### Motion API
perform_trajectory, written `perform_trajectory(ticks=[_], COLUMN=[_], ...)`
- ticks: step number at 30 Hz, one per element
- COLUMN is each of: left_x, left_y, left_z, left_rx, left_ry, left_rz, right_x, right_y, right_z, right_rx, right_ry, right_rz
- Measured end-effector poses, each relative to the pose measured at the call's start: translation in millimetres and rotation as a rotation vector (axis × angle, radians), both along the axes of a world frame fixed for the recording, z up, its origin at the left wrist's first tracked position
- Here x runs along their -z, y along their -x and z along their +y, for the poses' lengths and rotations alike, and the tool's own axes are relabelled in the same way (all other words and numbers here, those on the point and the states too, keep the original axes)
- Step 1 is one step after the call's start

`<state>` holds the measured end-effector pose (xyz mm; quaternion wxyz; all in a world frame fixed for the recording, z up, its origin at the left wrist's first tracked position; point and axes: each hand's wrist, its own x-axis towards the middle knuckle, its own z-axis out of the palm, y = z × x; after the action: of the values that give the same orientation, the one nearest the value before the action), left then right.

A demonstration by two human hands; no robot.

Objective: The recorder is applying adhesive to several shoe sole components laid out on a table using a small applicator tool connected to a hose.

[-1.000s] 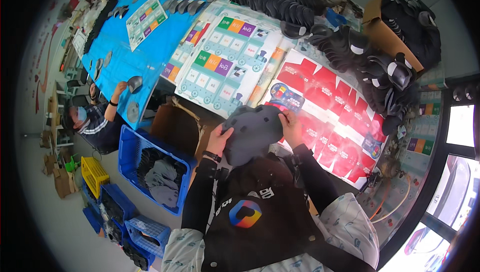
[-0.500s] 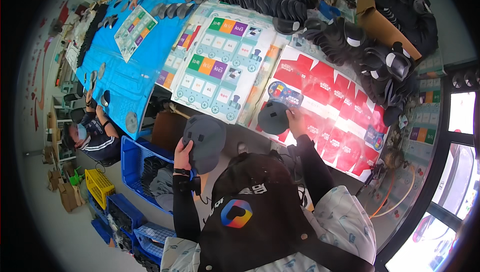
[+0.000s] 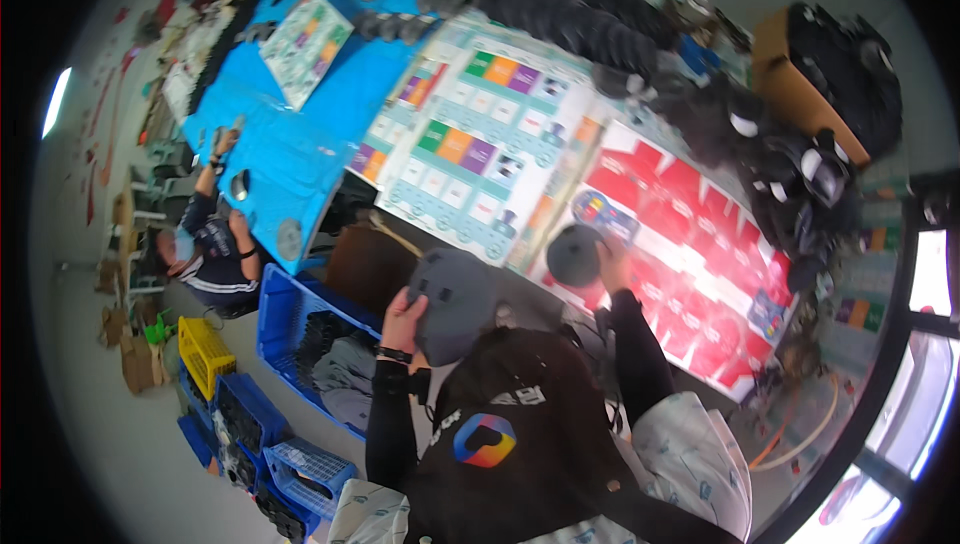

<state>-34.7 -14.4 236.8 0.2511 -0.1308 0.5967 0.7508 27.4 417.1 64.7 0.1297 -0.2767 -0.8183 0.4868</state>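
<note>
My left hand [image 3: 403, 322] is closed on the edge of a dark grey cloth cap [image 3: 458, 309], which carries two small black square patches. The cap hangs over the gap in front of the table, close to my apron. Between the fingers of my right hand [image 3: 614, 262] is a dark grey rounded cloth piece [image 3: 573, 256], held by its right edge over the near side of a red printed sheet [image 3: 660, 294]. My two hands are apart, and the cap and the rounded piece do not touch. Motion blurs the finer detail of both.
Stacks of black curved cap brims [image 3: 560, 4] line the table's far side. A cardboard box [image 3: 800, 94] of dark pieces stands far right. To the left, a person [image 3: 215, 244] works at a blue-covered table [image 3: 270, 104]; others sit beyond. A blue crate [image 3: 285, 319] holds grey cloth pieces.
The whole view has shifted, so the table and both hands appear farther right and lower. Both hands keep their holds. The person at left has reached farther over the blue table.
</note>
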Motion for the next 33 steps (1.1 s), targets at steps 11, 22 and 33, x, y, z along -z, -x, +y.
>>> perform_trajectory(ticks=[11,22,33], left_x=[5.2,30.9,15.0], left_y=[13.6,11.2,-14.9], left_z=[21.4,107.3,167.0], left_rx=[0.207,0.78,0.95], left_ry=[-0.035,-0.112,-0.074], left_rz=[0.046,-0.007,0.017], right_x=[-39.3,-163.6,-169.3], right_y=[-24.9,-102.1,-150.1], right_z=[-24.6,-102.1,-61.1], right_rx=[0.057,-0.01,0.261], right_ry=[-0.277,-0.081,0.467], right_rz=[-0.322,-0.027,0.189])
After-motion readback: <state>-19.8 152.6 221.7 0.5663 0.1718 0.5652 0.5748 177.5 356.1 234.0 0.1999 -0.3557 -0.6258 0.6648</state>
